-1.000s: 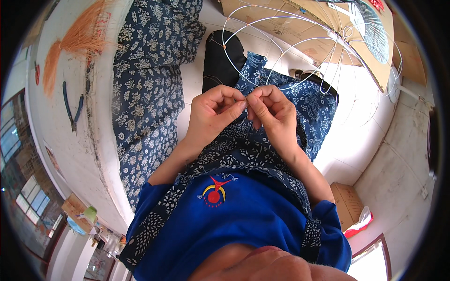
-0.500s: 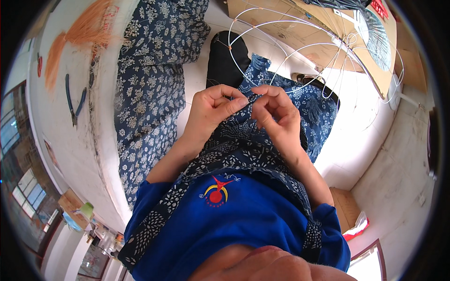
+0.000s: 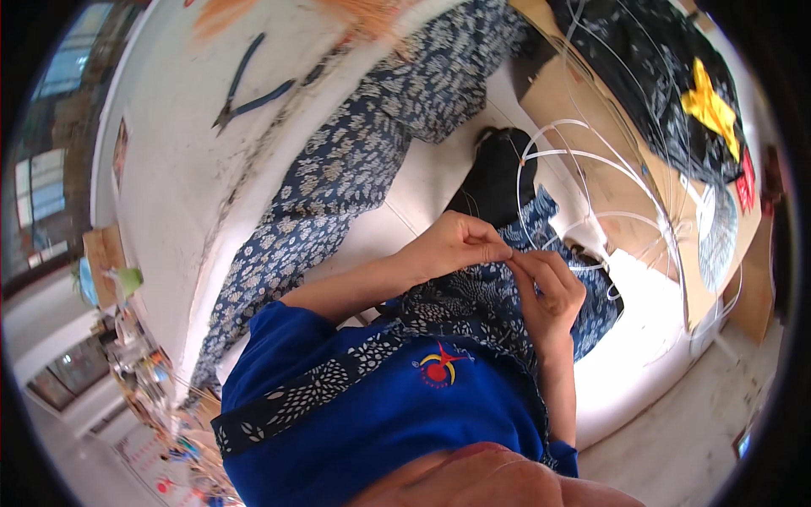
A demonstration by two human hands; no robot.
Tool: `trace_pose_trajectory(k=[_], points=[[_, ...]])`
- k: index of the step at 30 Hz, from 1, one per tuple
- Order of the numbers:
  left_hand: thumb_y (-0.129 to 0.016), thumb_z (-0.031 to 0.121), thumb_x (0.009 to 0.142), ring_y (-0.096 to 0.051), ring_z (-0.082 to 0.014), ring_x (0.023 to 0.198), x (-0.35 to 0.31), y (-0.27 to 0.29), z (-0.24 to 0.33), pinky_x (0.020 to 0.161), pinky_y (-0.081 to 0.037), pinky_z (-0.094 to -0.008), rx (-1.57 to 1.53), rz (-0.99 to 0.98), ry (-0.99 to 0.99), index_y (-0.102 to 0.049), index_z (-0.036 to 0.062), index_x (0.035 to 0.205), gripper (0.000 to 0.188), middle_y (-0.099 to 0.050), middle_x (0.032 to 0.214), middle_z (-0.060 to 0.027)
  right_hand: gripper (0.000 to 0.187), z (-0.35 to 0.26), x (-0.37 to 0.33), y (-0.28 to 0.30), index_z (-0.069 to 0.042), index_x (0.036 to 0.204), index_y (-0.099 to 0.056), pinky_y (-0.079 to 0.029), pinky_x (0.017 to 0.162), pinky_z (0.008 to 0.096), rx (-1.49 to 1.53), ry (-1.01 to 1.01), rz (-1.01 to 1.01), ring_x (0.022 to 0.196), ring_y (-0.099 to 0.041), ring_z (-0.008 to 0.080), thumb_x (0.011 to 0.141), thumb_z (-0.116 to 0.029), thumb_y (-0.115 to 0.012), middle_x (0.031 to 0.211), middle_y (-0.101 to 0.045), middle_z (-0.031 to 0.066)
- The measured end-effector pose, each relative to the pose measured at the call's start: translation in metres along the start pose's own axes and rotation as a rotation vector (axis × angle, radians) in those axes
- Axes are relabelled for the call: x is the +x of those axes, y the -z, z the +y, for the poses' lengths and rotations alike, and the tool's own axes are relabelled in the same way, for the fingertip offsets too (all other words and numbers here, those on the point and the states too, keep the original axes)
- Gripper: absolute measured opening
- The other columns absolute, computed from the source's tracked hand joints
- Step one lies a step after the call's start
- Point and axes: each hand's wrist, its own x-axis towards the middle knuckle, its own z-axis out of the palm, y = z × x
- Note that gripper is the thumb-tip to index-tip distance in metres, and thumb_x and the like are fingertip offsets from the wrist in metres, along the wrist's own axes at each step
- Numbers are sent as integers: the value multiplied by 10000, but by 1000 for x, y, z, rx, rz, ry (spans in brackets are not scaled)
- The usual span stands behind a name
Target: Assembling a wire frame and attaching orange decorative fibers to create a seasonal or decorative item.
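In front of my lap, my left hand [image 3: 460, 245] is closed, thumb and forefinger pinched together. Its fingertips meet those of my right hand [image 3: 551, 291], which is also closed in a pinch. Whatever lies between the fingertips is too small to make out. A few fine strands [image 3: 470, 203] show just above my left hand, against a black shoe. Beneath both hands spreads a blue apron [image 3: 460, 304] with a white pattern. Beyond my right hand, white looped wires [image 3: 549, 155] form an open frame.
On the white table [image 3: 186, 152] at left lie dark-handled pliers [image 3: 262, 100] and orange fibres [image 3: 224, 15]. Flowered dark blue cloth [image 3: 338, 177] hangs along its edge. At far right are cardboard [image 3: 574, 97], a black plastic bag [image 3: 621, 59], a yellow piece [image 3: 712, 108] and a fan-shaped panel [image 3: 718, 237].
My view has turned, so the table and pliers appear shifted rightward. My hands, slightly apart before, now touch at the fingertips. The right fingers have gone from loosely curled to pinched.
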Motion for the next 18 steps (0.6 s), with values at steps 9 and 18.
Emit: trace_pose_trajectory(k=[9, 18], points=[[-663, 126, 835, -376, 7, 500, -48, 49, 31, 440, -246, -187, 266, 478, -210, -661, 20, 888, 118, -514, 574, 60, 297, -23, 91, -15, -35, 985, -611, -498, 779, 325, 20, 45, -92, 900, -622, 291, 704, -10, -705, 984, -626, 141], [-597, 93, 882, -339, -22, 459, -90, 73, 15, 417, -212, -198, -239, 599, -484, -613, 16, 916, 86, -493, 603, 34, 457, -129, 227, -192, -48, 1139, -533, -426, 914, 396, -567, 963, 102, 1070, -517, 311, 806, -345, -632, 1090, -554, 129]])
